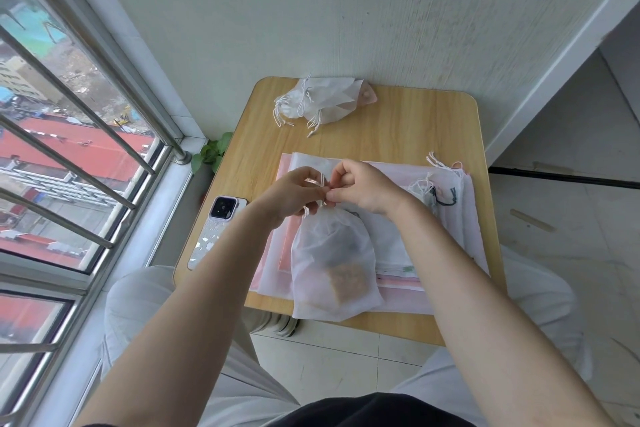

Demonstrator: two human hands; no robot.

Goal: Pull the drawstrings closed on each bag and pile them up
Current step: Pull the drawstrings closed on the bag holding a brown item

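Head view: your left hand (294, 191) and right hand (363, 187) meet over the table (398, 114), fingers of both pinching the drawstrings (322, 184) at the neck of a sheer white bag (332, 267). The bag lies on a stack of flat bags (450, 246), its base toward you. A pile of cinched bags (318, 100) sits at the far edge. A phone (216, 232) lies left of the stack.

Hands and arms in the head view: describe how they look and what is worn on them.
The left hand and the right hand are both bare, with no gloves. No rings, watch or bracelet show. Both forearms are uncovered up to the frame's bottom edge; no sleeve is visible on either.
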